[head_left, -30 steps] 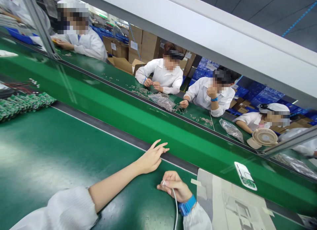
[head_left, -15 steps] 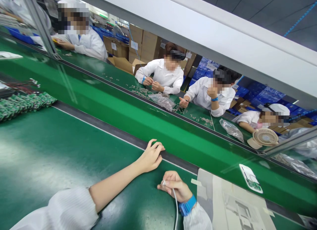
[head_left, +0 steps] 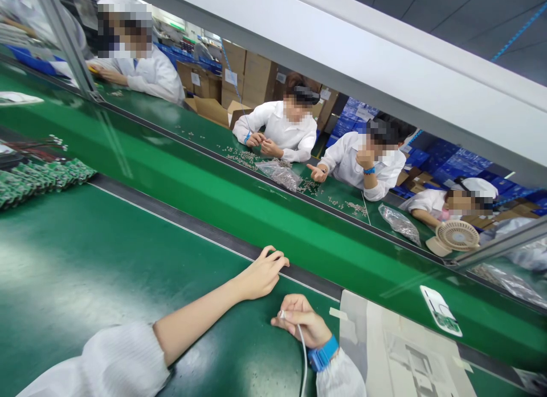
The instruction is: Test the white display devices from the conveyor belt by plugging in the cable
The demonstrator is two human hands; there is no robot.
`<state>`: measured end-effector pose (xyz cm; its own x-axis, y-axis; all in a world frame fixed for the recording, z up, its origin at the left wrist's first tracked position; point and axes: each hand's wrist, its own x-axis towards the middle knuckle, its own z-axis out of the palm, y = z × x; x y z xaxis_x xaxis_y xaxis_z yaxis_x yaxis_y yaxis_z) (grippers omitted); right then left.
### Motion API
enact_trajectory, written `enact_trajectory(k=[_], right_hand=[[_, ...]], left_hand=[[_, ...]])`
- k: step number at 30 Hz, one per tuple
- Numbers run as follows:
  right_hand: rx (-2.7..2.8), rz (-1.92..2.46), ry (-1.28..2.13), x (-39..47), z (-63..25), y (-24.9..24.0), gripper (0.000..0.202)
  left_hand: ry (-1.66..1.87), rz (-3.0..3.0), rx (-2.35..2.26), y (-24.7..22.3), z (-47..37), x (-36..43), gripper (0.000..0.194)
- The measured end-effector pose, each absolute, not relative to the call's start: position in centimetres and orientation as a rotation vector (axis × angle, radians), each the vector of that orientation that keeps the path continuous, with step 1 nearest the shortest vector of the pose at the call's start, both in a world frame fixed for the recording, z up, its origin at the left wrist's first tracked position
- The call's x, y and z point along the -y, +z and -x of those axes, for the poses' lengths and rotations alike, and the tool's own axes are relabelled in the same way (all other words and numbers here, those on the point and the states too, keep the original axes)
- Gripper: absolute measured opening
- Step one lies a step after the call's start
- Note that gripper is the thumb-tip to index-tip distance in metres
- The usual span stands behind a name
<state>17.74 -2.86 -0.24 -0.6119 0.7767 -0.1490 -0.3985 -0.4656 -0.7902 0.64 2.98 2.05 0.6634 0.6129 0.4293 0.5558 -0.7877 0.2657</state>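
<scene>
Stretching across a glossy dark-green tabletop [head_left: 128, 260], the person's bare left hand [head_left: 261, 275] reaches the black strip [head_left: 179, 223] edging a bright-green conveyor belt [head_left: 192, 199], its fingers loosely bent, nothing visible in its grasp. Nearer and just to the right, the right hand [head_left: 304, 322] pinches the tip of a thin white cable [head_left: 305, 357] between thumb and fingers; the cable trails down toward the near edge. On the belt at right lies a rounded white shell with a green circuit board [head_left: 440, 310], apart from both hands. A row of green circuit boards [head_left: 43, 180] sits at left. On the far side, people in white coats [head_left: 287, 129] work at a green bench strewn with small pale parts [head_left: 239, 158], brown cardboard boxes [head_left: 258, 78] stacked behind.
</scene>
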Motion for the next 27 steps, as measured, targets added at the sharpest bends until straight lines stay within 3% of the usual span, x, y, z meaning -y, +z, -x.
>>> enact_trajectory(k=[27], right_hand=[[0.963, 0.650, 2.110, 2.85, -17.74, -0.25, 0.014]], left_hand=[[0.789, -2.691, -0.954, 2.38, -0.57, -2.94, 0.038]])
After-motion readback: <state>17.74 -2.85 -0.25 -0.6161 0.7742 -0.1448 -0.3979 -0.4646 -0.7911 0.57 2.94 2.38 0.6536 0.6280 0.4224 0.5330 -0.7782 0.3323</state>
